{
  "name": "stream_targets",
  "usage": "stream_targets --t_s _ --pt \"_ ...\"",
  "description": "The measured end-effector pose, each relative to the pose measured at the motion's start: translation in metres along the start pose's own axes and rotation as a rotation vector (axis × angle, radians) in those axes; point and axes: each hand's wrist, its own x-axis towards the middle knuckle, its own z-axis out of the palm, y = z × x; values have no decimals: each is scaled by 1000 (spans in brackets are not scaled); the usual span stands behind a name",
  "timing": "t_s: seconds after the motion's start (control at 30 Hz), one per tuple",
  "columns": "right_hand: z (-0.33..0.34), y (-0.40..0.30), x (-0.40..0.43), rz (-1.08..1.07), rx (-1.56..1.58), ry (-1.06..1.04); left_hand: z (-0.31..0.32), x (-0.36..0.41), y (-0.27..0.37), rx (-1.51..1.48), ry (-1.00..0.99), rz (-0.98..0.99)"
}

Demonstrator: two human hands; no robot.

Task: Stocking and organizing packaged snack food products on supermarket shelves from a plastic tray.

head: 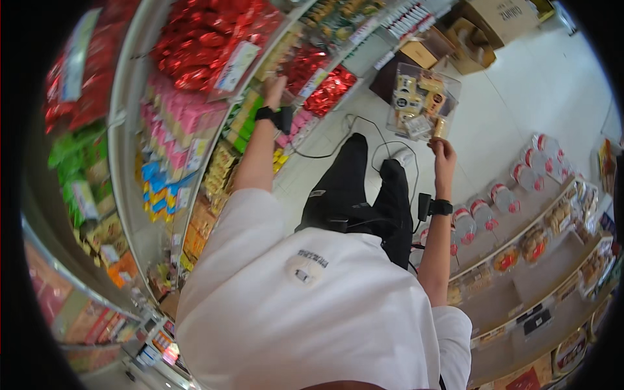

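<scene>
My left hand [275,91] reaches into a shelf bin at the upper left, between pale yellow packets [279,56] and red foil-wrapped sweets [308,66]. Its fingertips blend with the goods, so a hold there is unclear. On the right, my right hand [443,150] has thumb and fingers pinched together at the near corner of a clear plastic tray [452,87]. A slim yellow wrapped snack [439,127] ends right at these fingertips; whether they grip it or the tray's rim cannot be told. Several cream and yellow wrapped snacks [407,102] lie in the tray.
Stocked shelves with green packets [246,122] and pink packets [187,117] line the left. Cardboard boxes [468,46] stand beyond the tray. A black cable [317,157] loops over the floor around my feet. Plastic bottles [463,224] and another shelf [516,273] stand at right.
</scene>
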Motion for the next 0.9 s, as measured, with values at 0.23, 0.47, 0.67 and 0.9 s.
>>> stream_targets --t_s 0.23,0.47,0.67,0.9 --pt "-6 66 -5 228 -25 -41 1 15 12 -319 82 -144" --pt "7 121 34 407 16 133 16 -55 76 -210 -86 -25" --pt "20 180 68 431 -321 274 45 -145 149 -139 -369 173" --pt "67 161 67 260 -613 351 105 -179 146 119 -651 400"
